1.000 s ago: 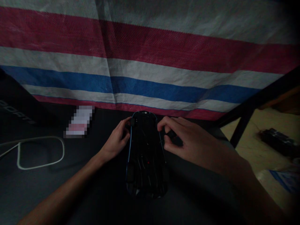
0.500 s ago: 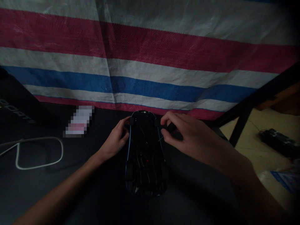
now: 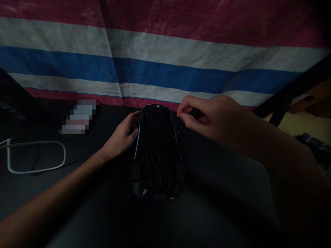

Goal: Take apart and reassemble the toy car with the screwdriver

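A dark toy car point(image 3: 158, 144) lies upside down on the black tabletop, its wheels and underside facing up. A blue line runs along its edge, and a small red dot shows on the underside. My left hand point(image 3: 121, 136) grips its left side near the front wheel, with some fingertips hidden. In my right hand point(image 3: 209, 113), thumb and fingers are closed round the dark handle of a screwdriver point(image 3: 194, 112). Its thin shaft slants down to the car's right edge. The dim light hides where the tip rests.
A striped red, white and blue sheet point(image 3: 155, 74) hangs behind the table point(image 3: 98, 210). On the left lie a white cable point(image 3: 36, 171) and a blurred-out pale item point(image 3: 80, 117). A dark frame bar point(image 3: 287, 91) stands at the right.
The view has tipped downward, so everything sits higher in it. My right hand has risen slightly relative to the toy car, and its fingertips have drawn together. My left hand stays at the car's side.
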Motion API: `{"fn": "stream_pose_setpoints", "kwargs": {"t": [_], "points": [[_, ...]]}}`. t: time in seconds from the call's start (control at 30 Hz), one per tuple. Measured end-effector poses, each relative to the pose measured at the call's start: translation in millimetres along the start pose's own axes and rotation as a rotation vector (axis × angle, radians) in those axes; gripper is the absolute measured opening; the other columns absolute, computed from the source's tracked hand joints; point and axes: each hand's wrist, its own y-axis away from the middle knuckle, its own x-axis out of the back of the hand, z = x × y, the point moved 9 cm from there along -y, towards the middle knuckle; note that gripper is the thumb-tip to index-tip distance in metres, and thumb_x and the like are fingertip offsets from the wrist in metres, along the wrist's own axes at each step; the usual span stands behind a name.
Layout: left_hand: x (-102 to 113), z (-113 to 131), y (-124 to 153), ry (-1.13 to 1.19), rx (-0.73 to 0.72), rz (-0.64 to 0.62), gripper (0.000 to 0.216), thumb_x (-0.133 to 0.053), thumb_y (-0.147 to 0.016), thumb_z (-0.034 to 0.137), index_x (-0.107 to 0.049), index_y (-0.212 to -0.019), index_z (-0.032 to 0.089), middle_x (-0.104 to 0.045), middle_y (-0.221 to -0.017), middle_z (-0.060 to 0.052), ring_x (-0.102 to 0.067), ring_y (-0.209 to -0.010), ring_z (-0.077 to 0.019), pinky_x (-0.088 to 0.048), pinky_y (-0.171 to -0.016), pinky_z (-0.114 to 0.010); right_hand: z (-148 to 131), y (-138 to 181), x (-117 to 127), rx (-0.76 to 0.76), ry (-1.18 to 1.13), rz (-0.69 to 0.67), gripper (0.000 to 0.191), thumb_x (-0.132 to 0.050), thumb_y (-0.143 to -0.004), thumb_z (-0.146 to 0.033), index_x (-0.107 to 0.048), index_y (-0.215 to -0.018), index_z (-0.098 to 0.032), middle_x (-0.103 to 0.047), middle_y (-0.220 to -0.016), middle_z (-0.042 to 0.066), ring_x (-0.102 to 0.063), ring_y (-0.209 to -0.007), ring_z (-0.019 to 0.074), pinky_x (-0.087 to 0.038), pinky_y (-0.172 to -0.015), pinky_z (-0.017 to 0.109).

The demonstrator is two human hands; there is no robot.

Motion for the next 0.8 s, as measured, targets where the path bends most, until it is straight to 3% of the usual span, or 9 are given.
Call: {"fn": "stream_pose_setpoints", "kwargs": {"t": [0.1,0.23,0.43,0.57,0.67,0.8], "points": [[1.9,-2.0,-0.9,0.029,0.034,0.002,0.055,-0.056,-0.097,0.021,-0.047,-0.15,0.016,-0.07,-0.128,-0.014,-0.07,-0.101,-0.0252,-0.058,-0.084,-0.039,2.5,-2.6,-4.1,0.019,-0.033,-0.025,0.017,-0.061,-0.093,-0.022,-0.064,-0.109,-0.022,-0.072,-0.087,0.002,-0.066,-0.073,0.0186,-0.04,-0.067,0.03],[6.4,-4.7,-1.8,0.051,0.064,0.012,0.048,-0.055,-0.097,0.021,-0.053,-0.144,0.016,-0.073,-0.117,-0.012,-0.071,-0.094,-0.0238,-0.058,-0.08,-0.038,9.8,-1.0,-3.4,-0.062,0.105,0.026,0.016,-0.056,-0.1,-0.034,-0.066,-0.104,-0.022,-0.066,-0.072,0.001,-0.06,-0.062,0.0186,-0.035,-0.061,0.03],[5.6,-8.6,-4.2,0.055,0.027,0.022,0.042,-0.057,-0.096,0.023,-0.056,-0.139,0.017,-0.067,-0.132,-0.013,-0.07,-0.1,-0.0238,-0.058,-0.085,-0.039,1.0,-1.9,-1.5,-0.018,0.004,0.017,0.02,-0.06,-0.094,-0.023,-0.064,-0.114,-0.021,-0.068,-0.078,0.0,-0.06,-0.064,0.0168,-0.037,-0.063,0.029],[8.9,-9.1,-8.0,-0.003,-0.008,0.043,0.043,-0.056,-0.096,0.024,-0.056,-0.139,0.017,-0.063,-0.137,-0.014,-0.068,-0.102,-0.0235,-0.058,-0.086,-0.039,1.9,-6.0,-2.1,-0.045,-0.012,0.07,0.011,-0.059,-0.1,-0.032,-0.066,-0.1,-0.023,-0.065,-0.071,-0.001,-0.061,-0.066,0.018,-0.039,-0.065,0.03],[24.0,21.9,-9.5,-0.199,-0.131,0.098,0.044,-0.056,-0.095,0.022,-0.056,-0.138,0.013,-0.06,-0.132,-0.015,-0.067,-0.102,-0.0243,-0.057,-0.092,-0.044,3.1,-1.6,-1.9,-0.067,0.005,0.194,0.008,-0.059,-0.101,-0.03,-0.063,-0.103,-0.023,-0.067,-0.077,0.001,-0.062,-0.067,0.0191,-0.042,-0.067,0.031],[37.2,96.9,-8.3,-0.418,-0.316,0.14,0.036,-0.052,-0.1,0.024,-0.063,-0.133,0.022,-0.058,-0.128,-0.009,-0.064,-0.108,-0.0235,-0.053,-0.099,-0.041,8.6,9.3,-7.6,-0.123,-0.096,0.289,0.018,-0.057,-0.102,-0.028,-0.054,-0.119,-0.022,-0.07,-0.093,0.004,-0.066,-0.074,0.0198,-0.047,-0.069,0.032]]}}
